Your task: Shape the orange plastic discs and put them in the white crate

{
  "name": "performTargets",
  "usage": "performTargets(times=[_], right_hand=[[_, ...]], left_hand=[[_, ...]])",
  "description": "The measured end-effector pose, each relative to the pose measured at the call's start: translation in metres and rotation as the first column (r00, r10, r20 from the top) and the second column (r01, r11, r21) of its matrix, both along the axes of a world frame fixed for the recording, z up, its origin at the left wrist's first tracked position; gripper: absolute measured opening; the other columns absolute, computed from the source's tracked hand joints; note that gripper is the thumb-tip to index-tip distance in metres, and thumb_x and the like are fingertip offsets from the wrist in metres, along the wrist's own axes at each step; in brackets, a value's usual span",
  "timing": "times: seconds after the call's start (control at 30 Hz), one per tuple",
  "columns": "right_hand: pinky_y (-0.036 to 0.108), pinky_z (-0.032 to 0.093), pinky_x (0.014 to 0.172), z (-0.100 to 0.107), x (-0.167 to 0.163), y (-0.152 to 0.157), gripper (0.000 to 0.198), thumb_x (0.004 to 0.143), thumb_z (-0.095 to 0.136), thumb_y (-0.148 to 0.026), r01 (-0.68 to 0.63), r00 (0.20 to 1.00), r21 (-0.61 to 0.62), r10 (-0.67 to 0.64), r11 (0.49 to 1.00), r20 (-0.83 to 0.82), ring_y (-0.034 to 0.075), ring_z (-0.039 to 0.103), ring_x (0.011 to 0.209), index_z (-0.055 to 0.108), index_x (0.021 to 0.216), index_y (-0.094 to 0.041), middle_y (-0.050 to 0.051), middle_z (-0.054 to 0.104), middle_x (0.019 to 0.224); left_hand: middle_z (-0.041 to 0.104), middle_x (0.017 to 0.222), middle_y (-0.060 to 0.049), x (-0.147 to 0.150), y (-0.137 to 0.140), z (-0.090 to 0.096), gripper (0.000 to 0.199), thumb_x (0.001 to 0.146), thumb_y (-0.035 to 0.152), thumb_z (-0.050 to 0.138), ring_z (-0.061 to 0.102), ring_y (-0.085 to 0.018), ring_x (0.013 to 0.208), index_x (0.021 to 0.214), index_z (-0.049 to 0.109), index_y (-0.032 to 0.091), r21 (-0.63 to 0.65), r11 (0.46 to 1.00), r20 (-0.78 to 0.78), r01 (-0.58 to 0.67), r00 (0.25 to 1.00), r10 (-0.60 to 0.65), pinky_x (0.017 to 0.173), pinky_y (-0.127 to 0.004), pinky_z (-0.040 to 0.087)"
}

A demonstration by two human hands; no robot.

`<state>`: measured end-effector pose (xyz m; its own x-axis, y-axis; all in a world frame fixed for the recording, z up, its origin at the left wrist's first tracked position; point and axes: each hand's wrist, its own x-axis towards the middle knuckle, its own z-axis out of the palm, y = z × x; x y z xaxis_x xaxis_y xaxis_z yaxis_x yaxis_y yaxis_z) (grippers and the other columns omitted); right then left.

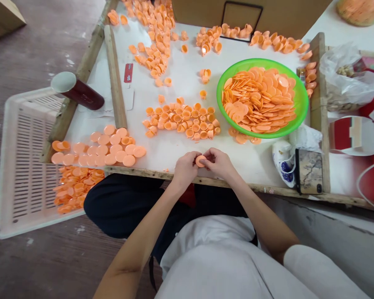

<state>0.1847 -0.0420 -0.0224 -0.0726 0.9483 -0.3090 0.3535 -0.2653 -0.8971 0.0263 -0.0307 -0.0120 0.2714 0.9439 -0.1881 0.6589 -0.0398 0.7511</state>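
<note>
Over the table's front edge, my left hand [185, 168] and my right hand [220, 164] meet with their fingers closed around a small round orange plastic disc [200, 161]. Whether a cup-shaped piece sits beneath that disc is hidden by the fingers. Just beyond my hands lies a cluster of small orange plastic cups [189, 133], some upright and others tipped over. To the right, a green oval basin [303, 109] holds a heap of flat orange discs [258, 97]. Left of my hands, capped orange pieces [110, 159] lie together with their flat faces up.
A white slatted crate [11, 166] with more orange pieces stands below the left table edge. Wooden strips [115, 79] border the table. A dark red cup [84, 94] lies at left; a phone [309, 171] rests at right. Cardboard [202, 12] stands behind.
</note>
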Motion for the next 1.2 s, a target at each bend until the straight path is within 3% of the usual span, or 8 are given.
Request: performTargets(times=[0.23, 0.57, 1.2], right_hand=[[0.029, 0.052, 0.064, 0.000, 0.000, -0.002, 0.013, 0.077, 0.063, -0.033, 0.028, 1.000, 0.006, -0.028, 1.000, -0.010, 0.016, 0.063, 0.071, 0.060, 0.079, -0.021, 0.002, 0.068, 0.080], [0.031, 0.054, 0.062, -0.006, 0.000, -0.006, 0.014, 0.077, 0.063, -0.033, 0.074, 0.986, -0.030, -0.077, 0.997, -0.151, 0.017, 0.064, 0.068, 0.058, 0.080, -0.021, 0.001, 0.066, 0.077], [0.032, 0.055, 0.066, -0.010, 0.000, -0.008, 0.017, 0.077, 0.063, -0.037, 0.121, 0.978, -0.015, -0.122, 0.993, -0.167, 0.017, 0.063, 0.071, 0.058, 0.082, -0.021, 0.001, 0.066, 0.078]], left_hand=[[0.071, 0.094, -0.004, 0.002, 0.000, 0.004, 0.020, 0.080, 0.013, 0.058, 0.065, -0.018, 0.083, 0.096, 0.068, 0.020, -0.013, 1.000, 0.006, -0.018, 1.000, 0.018, 0.076, -0.030, 0.052], [0.069, 0.092, -0.004, 0.003, -0.002, 0.000, 0.022, 0.077, 0.009, 0.057, 0.065, -0.017, 0.081, 0.094, 0.065, 0.020, 0.010, 1.000, 0.025, -0.018, 1.000, 0.018, 0.076, -0.030, 0.054], [0.064, 0.089, -0.004, 0.006, 0.000, 0.000, 0.016, 0.077, 0.010, 0.057, 0.062, -0.015, 0.076, 0.089, 0.061, 0.020, 0.046, 0.999, -0.011, -0.017, 1.000, 0.017, 0.074, -0.029, 0.053]])
